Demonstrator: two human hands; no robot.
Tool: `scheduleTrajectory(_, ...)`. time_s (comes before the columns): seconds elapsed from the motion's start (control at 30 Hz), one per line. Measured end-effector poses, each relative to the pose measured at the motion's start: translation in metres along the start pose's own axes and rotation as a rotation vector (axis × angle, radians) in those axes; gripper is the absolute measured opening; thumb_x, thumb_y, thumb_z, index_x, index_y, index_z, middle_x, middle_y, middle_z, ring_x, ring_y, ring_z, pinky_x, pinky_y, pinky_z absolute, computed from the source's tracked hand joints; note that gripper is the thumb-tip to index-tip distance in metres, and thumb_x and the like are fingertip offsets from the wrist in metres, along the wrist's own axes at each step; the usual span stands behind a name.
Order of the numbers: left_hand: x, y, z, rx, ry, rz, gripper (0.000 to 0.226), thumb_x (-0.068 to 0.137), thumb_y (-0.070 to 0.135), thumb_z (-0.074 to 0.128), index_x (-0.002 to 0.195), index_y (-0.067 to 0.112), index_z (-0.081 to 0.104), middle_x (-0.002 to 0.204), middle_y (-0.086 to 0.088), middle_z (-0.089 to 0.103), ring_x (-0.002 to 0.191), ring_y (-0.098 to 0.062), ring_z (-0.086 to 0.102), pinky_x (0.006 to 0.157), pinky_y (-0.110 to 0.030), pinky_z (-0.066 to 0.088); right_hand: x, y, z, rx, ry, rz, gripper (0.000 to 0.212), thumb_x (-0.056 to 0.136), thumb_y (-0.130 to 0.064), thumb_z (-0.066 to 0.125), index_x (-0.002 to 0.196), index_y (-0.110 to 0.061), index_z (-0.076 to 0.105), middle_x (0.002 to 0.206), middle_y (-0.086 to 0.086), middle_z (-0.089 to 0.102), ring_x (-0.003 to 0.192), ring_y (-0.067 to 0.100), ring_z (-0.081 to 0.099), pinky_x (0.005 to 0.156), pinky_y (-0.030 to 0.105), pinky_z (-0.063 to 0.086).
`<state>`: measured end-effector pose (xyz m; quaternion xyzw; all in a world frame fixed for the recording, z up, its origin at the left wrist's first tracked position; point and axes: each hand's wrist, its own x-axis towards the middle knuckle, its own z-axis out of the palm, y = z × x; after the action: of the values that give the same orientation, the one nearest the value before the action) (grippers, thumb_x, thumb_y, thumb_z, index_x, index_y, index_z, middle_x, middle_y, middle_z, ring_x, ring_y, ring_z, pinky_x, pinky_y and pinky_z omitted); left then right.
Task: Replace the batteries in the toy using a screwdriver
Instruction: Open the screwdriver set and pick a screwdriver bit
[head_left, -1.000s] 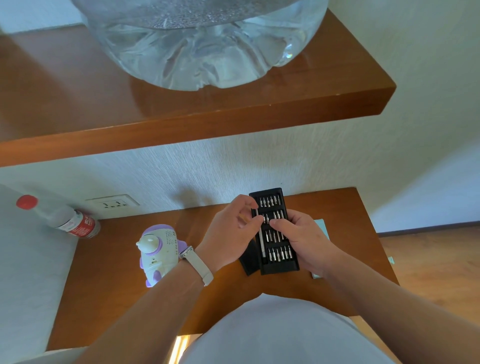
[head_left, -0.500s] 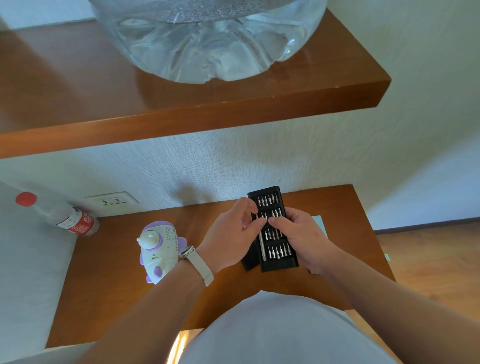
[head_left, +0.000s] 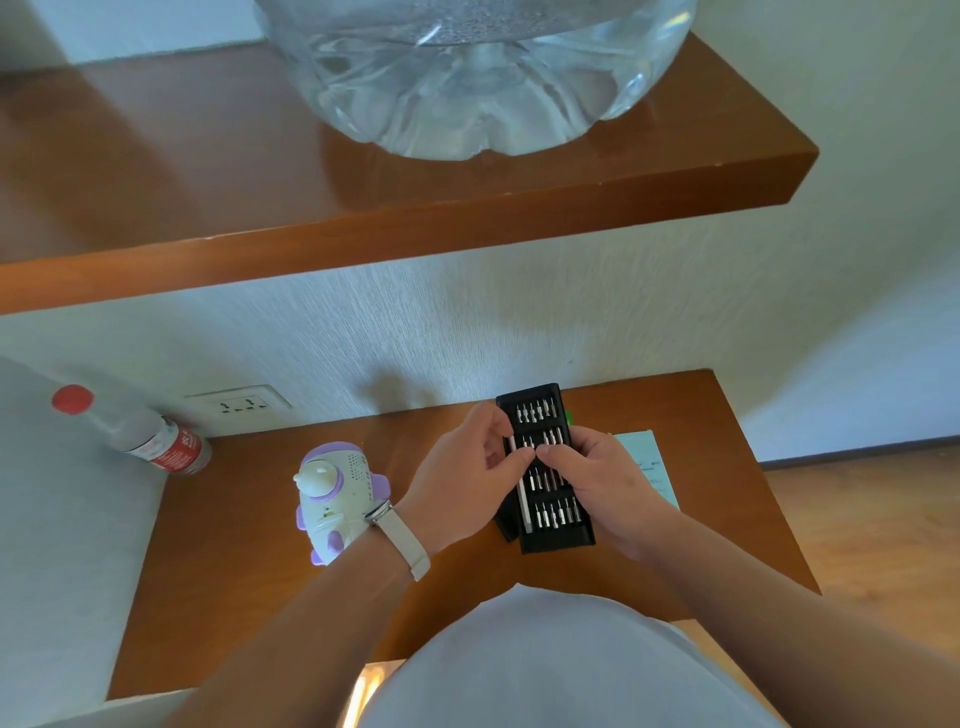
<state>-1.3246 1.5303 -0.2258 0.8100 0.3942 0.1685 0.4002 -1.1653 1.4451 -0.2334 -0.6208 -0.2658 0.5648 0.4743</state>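
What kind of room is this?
Probably a room in a home: a wooden table stands against a wall with a socket, a shelf holds a big water jug, and there is a wood floor.

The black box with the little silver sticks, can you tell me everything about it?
The black box is a flat, plastic-looking tray, open, with four rows of small metal bits in slots and a long silver driver along its left side. It is over the wooden table. The right hand grips its right edge; the left hand seems to pinch the driver.
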Motion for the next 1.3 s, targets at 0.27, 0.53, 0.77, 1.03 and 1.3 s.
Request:
scheduleTrajectory(0.27, -0.024, -0.015, -0.007, -0.365, 0.159, -0.189, 0.020, 0.090, 0.023, 0.072, 0.098, 0.028, 0.055, 0.082, 0.004, 0.071, 0.078, -0.013, 0.072, 0.067, -0.022, 0.058, 0.006, 0.012, 0.026, -0.026, -0.012, 0.020, 0.014, 0.096, -0.029, 0.061, 0.107, -0.022, 0.066, 0.093, 0.004, 0.077, 0.087, 0.021, 0.075, 0.079, 0.039, 0.060)
scheduleTrajectory(0.53, -0.038, -0.036, -0.035, -0.621, 0.281, -0.410, 0.002, 0.090, 0.018, 0.072, 0.092, 0.016, 0.072, 0.077, 0.004, 0.073, 0.075, -0.012, 0.070, 0.069, -0.022, 0.056, 0.034, 0.040, 0.046, -0.154, -0.023, 0.102, 0.015, 0.093, -0.033, 0.064, 0.102, -0.021, 0.069, 0.089, 0.000, 0.078, 0.082, 0.016, 0.076, 0.073, 0.035, 0.060)
scheduleTrajectory(0.77, -0.049, -0.050, -0.056, -0.657, 0.283, -0.470, 0.008, 0.091, 0.012, 0.069, 0.097, 0.013, 0.074, 0.081, -0.001, 0.075, 0.086, -0.021, 0.074, 0.083, -0.036, 0.061, 0.074, 0.090, 0.061, -0.454, -0.025, 0.242, 0.013, 0.091, -0.040, 0.066, 0.088, -0.028, 0.069, 0.081, -0.005, 0.076, 0.075, 0.011, 0.073, 0.073, 0.034, 0.062)
scheduleTrajectory(1.03, -0.065, -0.063, -0.068, -0.663, 0.244, -0.493, 0.008, 0.093, 0.008, 0.066, 0.093, 0.012, 0.073, 0.074, 0.005, 0.073, 0.082, -0.019, 0.074, 0.073, -0.025, 0.060, 0.112, 0.120, 0.089, -0.647, -0.012, 0.255, 0.020, 0.092, -0.040, 0.063, 0.091, -0.020, 0.065, 0.085, -0.005, 0.071, 0.078, 0.011, 0.067, 0.072, 0.031, 0.057)
scheduleTrajectory(1.3, -0.069, -0.071, -0.062, -0.620, 0.150, -0.468, 0.009, 0.093, 0.011, 0.067, 0.093, 0.019, 0.072, 0.076, 0.012, 0.073, 0.082, -0.017, 0.074, 0.080, -0.033, 0.061, 0.123, 0.121, 0.095, -0.997, 0.085, 0.249, 0.038, 0.089, -0.053, 0.062, 0.089, -0.016, 0.058, 0.080, 0.001, 0.068, 0.073, 0.017, 0.066, 0.064, 0.036, 0.056)
